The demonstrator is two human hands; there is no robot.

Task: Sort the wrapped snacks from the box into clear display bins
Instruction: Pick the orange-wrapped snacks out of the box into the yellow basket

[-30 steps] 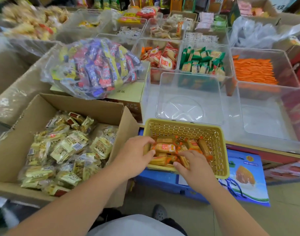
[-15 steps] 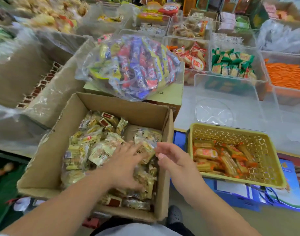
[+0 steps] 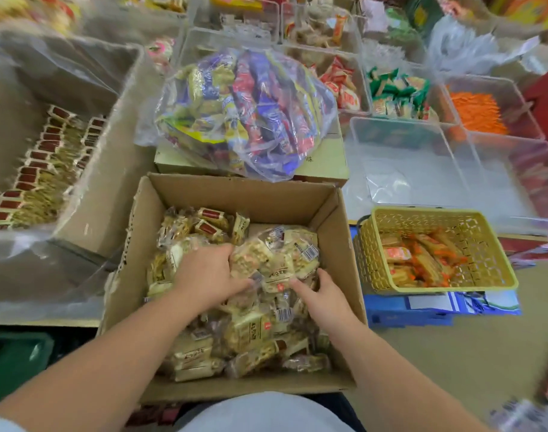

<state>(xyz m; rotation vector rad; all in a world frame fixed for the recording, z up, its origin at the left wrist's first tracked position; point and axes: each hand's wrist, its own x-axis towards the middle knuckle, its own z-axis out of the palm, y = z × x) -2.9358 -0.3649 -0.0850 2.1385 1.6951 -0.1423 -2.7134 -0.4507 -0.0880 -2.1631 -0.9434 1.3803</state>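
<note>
Both hands have left the yellow perforated plastic basket (image 3: 437, 212), where they were a second ago, and are now down among the pale yellow wrapped snacks (image 3: 279, 260) that fill the open brown cardboard box (image 3: 235, 198).

The left hand (image 3: 210, 272) has its fingers curled over the left side of a loose clump of packets. The right hand (image 3: 327, 296) presses in from the clump's right side with the thumb out. Its fingertips are buried under wrappers, so I cannot tell whether it has closed on anything. The clump lies near the middle of the box, on top of the rest of the pile.

The main risk, as I judge it, is the lift. The packets are separate and their wrappers look slick, and they are held only by being squeezed between two hands. A few could slide out from underneath and drop back into the box or onto the floor beside it. Squeezing harder to stop that might crush what is inside.

The way to the empty clear plastic bin (image 3: 403, 169), at the near edge of the bench, passes over the box's right wall and the basket. A low carry could catch that wall, or drop strays among the orange-wrapped snacks (image 3: 422, 260) in the basket and mix the two kinds. The clear plastic bag of purple, red and yellow wrapped bars (image 3: 244, 110) bulges just beyond the box's far wall, and a wide swing might nudge it.
</note>
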